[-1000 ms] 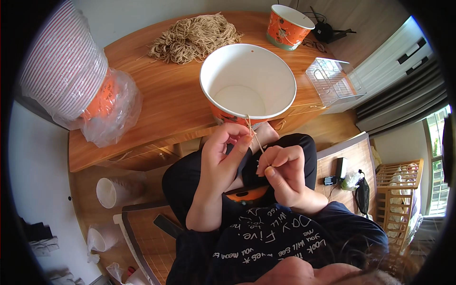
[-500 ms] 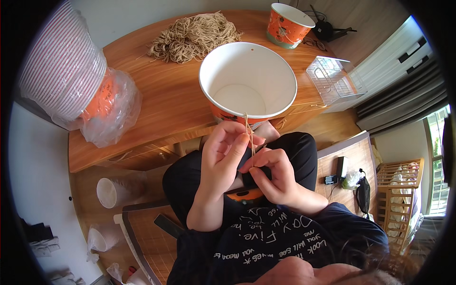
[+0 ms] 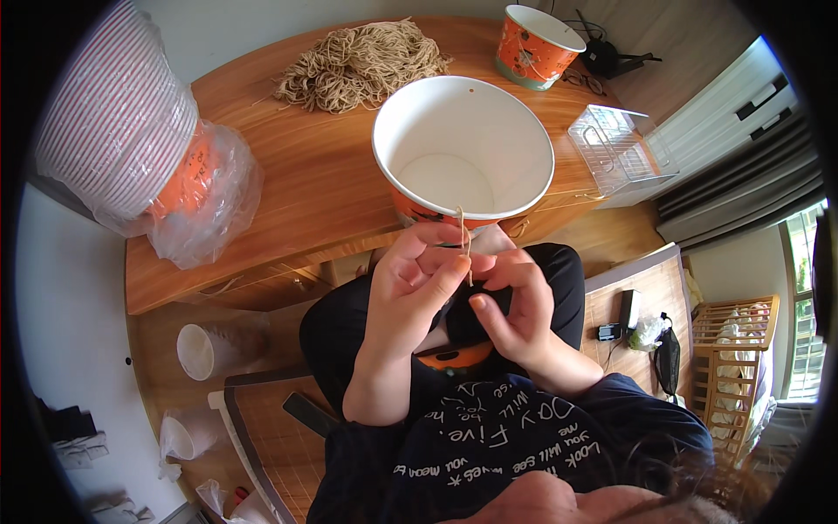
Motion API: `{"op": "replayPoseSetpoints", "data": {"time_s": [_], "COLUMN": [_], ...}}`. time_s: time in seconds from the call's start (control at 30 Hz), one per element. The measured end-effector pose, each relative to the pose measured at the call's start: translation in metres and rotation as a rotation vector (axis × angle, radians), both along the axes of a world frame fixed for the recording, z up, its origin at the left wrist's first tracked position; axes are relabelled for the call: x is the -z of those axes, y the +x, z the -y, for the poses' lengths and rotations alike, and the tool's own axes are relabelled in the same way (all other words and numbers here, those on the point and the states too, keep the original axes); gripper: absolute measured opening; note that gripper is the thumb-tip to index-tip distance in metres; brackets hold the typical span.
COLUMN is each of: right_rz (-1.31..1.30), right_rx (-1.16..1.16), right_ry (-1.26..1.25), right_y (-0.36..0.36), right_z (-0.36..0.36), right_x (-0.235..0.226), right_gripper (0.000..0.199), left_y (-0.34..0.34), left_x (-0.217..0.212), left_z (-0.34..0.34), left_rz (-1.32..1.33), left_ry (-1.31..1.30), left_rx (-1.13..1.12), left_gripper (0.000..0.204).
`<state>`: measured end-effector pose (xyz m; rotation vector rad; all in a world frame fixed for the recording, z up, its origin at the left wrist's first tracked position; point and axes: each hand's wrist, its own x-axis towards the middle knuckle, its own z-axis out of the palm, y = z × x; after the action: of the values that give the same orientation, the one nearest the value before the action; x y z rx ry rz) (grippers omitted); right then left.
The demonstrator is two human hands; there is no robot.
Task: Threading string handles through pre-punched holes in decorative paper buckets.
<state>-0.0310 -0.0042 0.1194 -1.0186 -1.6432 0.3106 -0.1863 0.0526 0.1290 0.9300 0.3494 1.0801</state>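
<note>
A large paper bucket (image 3: 515, 131), white inside and orange outside, stands at the table's near edge with its open mouth toward me. A thin beige cord (image 3: 462, 225) hangs over the near rim and down in front of it. My left hand (image 3: 417, 279) pinches this cord between thumb and fingertips just below the rim. My right hand (image 3: 521, 307) is close beside it, thumb and forefinger apart around the loose cord end, apparently not gripping it. Where the cord passes through or around the bucket wall is hidden by my fingers.
On the wooden table (image 3: 301, 188) lie a heap of beige cords (image 3: 367, 65), a second orange bucket (image 3: 539, 48) and a clear plastic tray (image 3: 615, 148). A tall plastic-wrapped stack of buckets (image 3: 122, 113) stands at the left. White containers (image 3: 196, 351) sit on the floor below.
My right thumb and forefinger have parted and come off the cord, moving slightly up. The left hand keeps its pinch. The view has shifted a little, so the bucket appears slightly farther right.
</note>
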Motion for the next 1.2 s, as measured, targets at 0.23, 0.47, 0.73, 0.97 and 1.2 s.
{"op": "replayPoseSetpoints", "data": {"time_s": [0.23,0.47,0.73,0.97,1.2], "right_rz": [0.344,0.385,0.252,-0.207,-0.16], "right_rx": [0.279,0.282,0.209,0.024,0.014], "right_ry": [0.39,0.399,0.196,-0.14,-0.166], "right_y": [-0.001,0.001,0.001,-0.005,-0.004], "right_z": [-0.013,-0.012,-0.011,-0.014,-0.018], "right_x": [-0.008,-0.01,-0.008,0.007,0.01], "right_gripper": [0.039,0.036,0.023,0.013,0.012], "left_y": [0.0,0.0,-0.005,-0.014,-0.014], "left_x": [0.009,0.007,0.003,0.003,0.004], "left_z": [-0.003,-0.001,0.0,-0.008,-0.009], "left_rz": [0.065,0.035,-0.076,-0.231,-0.159], "left_ry": [0.014,0.045,0.133,0.238,0.18], "left_rx": [-0.007,-0.002,-0.076,-0.047,-0.084], "left_gripper": [0.013,0.011,0.01,0.013,0.019]}}
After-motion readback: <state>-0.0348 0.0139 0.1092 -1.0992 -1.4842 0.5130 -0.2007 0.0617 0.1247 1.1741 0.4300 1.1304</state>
